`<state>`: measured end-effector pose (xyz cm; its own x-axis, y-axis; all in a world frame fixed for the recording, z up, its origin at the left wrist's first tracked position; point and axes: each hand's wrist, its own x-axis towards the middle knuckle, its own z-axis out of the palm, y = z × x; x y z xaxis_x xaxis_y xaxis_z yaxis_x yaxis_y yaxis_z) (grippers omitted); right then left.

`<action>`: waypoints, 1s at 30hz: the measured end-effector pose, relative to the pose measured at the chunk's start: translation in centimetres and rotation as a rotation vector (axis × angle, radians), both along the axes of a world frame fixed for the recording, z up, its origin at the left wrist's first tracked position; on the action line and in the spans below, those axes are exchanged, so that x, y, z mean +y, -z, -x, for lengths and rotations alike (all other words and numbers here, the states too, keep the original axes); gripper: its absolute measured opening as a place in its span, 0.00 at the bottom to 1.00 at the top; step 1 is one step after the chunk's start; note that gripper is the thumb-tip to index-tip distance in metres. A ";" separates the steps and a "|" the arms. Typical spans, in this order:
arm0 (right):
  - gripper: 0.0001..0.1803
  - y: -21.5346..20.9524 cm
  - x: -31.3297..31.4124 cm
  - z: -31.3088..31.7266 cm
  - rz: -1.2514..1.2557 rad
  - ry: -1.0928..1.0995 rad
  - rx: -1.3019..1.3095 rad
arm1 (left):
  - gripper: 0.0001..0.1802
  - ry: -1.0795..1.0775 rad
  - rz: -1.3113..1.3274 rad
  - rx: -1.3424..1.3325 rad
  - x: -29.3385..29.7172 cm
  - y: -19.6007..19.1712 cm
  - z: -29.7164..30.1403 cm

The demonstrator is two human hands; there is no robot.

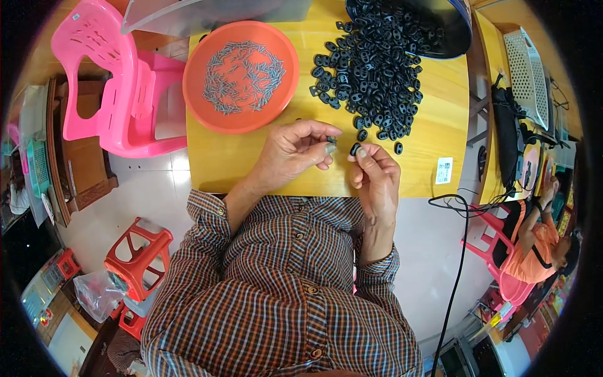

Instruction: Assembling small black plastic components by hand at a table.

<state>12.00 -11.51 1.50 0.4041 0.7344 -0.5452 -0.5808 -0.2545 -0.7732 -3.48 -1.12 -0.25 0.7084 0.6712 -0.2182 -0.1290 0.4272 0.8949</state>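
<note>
Over the near part of the yellow table (pixel 251 173), my left hand (pixel 286 154) has thumb and fingers pinched together. A tiny dark piece shows at its fingertips, too small to name. Beside it, my right hand (pixel 377 168) pinches a black oval piece (pixel 355 149) between thumb and forefinger. The two hands are close but apart. Beyond them lies a large heap of black two-holed oval pieces (pixel 377 88), resembling cord locks, with a few stray ones near my fingers. The orange bowl (pixel 195 103) at the far left holds many thin grey metal pieces, perhaps springs or screws.
A dark round container (pixel 461 31) lies tipped at the heap's far side. A clear plastic bin (pixel 154 16) stands at the far left. A white label (pixel 444 170) is on the table's right. Pink chair (pixel 135 100) left, red stool (pixel 135 264) lower left, black cable (pixel 458 276) and seated person (pixel 534 251) right.
</note>
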 end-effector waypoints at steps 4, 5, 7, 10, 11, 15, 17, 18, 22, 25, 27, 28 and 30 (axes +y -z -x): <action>0.07 0.5 -0.1 -0.3 -0.081 0.015 0.159 | 0.13 0.026 0.012 -0.037 -0.1 -0.3 -0.6; 0.07 0.4 -0.2 -0.3 -0.079 0.017 0.159 | 0.14 0.034 0.020 -0.040 -0.2 -0.4 -0.8; 0.06 0.4 -0.1 -0.3 -0.133 0.010 0.245 | 0.14 0.032 0.025 -0.053 -0.3 -0.4 -1.1; 0.06 0.4 -0.1 -0.2 -0.191 0.019 0.343 | 0.13 0.037 0.035 -0.061 -0.4 -0.5 -1.4; 0.06 0.5 -0.1 -0.3 -0.190 0.020 0.343 | 0.13 0.043 0.040 -0.056 -0.4 -0.5 -1.4; 0.06 1.1 -0.2 -0.4 -0.257 0.009 0.409 | 0.13 0.062 0.010 -0.035 -0.3 -0.4 -1.4; 0.06 1.2 -0.3 -0.4 -0.268 0.011 0.413 | 0.12 0.062 -0.001 -0.035 -0.3 -0.5 -1.5; 0.07 1.3 -0.3 -0.4 -0.268 0.005 0.410 | 0.12 0.062 -0.002 -0.033 -0.3 -0.5 -1.5; 0.07 0.9 0.0 -0.3 -0.243 -0.003 0.387 | 0.13 0.077 -0.044 -0.053 -0.3 -0.1 -1.3; 0.06 0.2 -0.1 -0.1 -0.110 -0.004 0.136 | 0.13 0.052 -0.028 -0.063 -0.3 -0.5 -1.0; 0.06 -0.3 0.1 0.2 -0.011 -0.023 -0.097 | 0.13 0.023 -0.001 -0.062 0.0 -0.9 -0.6; 0.05 -0.4 0.2 0.3 0.091 -0.040 -0.331 | 0.13 -0.013 0.006 -0.037 0.4 -1.0 -0.4; 0.05 0.1 0.1 0.4 0.094 -0.039 -0.402 | 0.13 -0.075 -0.033 0.003 0.9 -1.2 -0.1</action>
